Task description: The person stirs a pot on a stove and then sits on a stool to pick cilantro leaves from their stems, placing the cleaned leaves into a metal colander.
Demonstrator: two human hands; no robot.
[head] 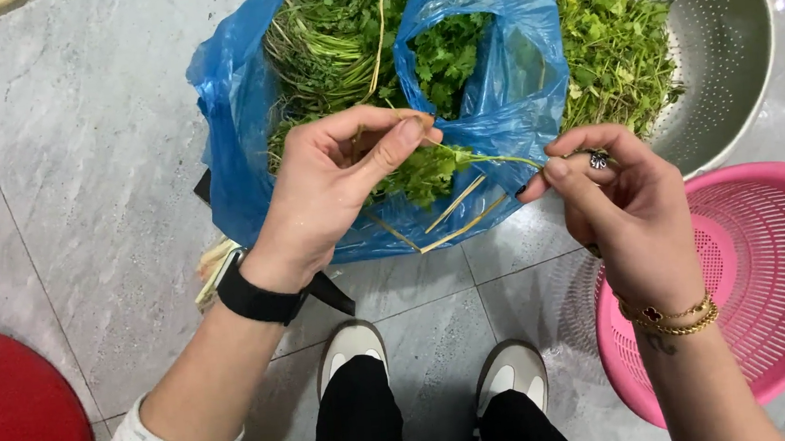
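My left hand (338,183) pinches the leafy end of a thin green herb stem (490,158) between thumb and fingers. My right hand (610,199), with a ring and gold bracelets, pinches the other end of the same stem. Both hands hover over an open blue plastic bag (503,81) full of leafy green herbs (342,47) tied with straw strands. A black watch is on my left wrist.
A metal colander (733,44) with picked greens stands at the back right. A pink plastic basket (779,265) sits at the right beside my right arm. A red round object (11,409) lies at the lower left. My two shoes (432,367) rest on the grey tiled floor.
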